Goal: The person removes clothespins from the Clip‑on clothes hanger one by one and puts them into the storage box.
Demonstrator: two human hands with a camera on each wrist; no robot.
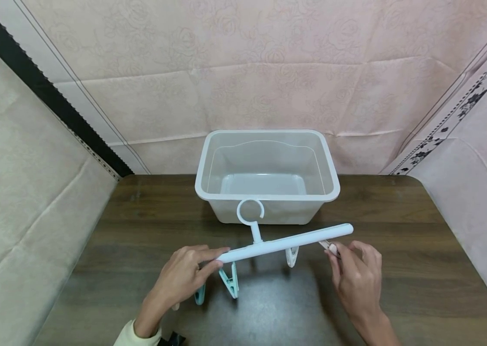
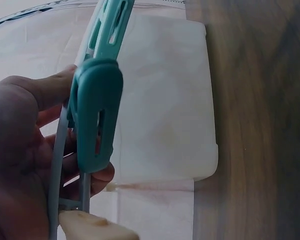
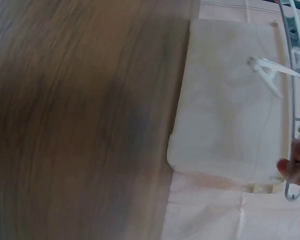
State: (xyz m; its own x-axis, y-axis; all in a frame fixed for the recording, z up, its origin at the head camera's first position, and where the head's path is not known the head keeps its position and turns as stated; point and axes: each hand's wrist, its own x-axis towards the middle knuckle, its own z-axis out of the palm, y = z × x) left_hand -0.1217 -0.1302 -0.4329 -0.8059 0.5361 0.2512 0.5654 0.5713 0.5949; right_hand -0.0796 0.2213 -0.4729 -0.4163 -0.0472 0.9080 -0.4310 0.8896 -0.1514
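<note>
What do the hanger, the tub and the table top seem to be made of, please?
Hanger: probably moulded plastic, smooth and white; the left wrist view shows a hollow underside with a cross rib.
Tub: likely pale grey plastic, slightly glossy, with rounded corners and a broad moulded rim.
Table top: brown wood grain with a soft sheen; solid wood or laminate, I cannot tell.

I see a smooth plastic hanger [image 1: 284, 243], plastic clips [image 2: 92, 90] and, by the far edge of the glossy, wood-grained surface [image 1: 403, 240], a smooth plastic tub [image 1: 267, 197]; the sheeting [image 1: 269, 91] beyond looks like creased, matt cloth.
</note>
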